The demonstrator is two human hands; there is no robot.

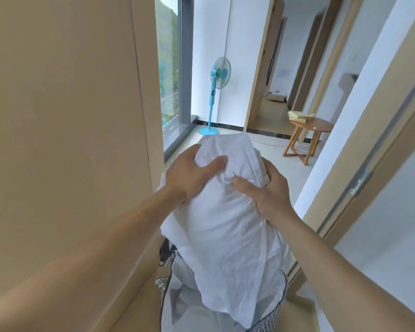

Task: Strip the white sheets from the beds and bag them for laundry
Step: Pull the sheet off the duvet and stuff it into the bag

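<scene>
Bag (268, 317) mouth at bottom, white sheet (228, 236) bundle's lower end inside it. Left hand (189, 176) and right hand (266, 190) clamp bundle's top, fingers (216, 162) curled into cloth. Beyond: blue fan (217, 92), round wooden table (309, 135) right.

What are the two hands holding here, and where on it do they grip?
Both hold the bunched white sheet near its upper end: the left hand clutches the top left, the right hand the right side. Its lower end hangs into the open laundry bag.
</scene>
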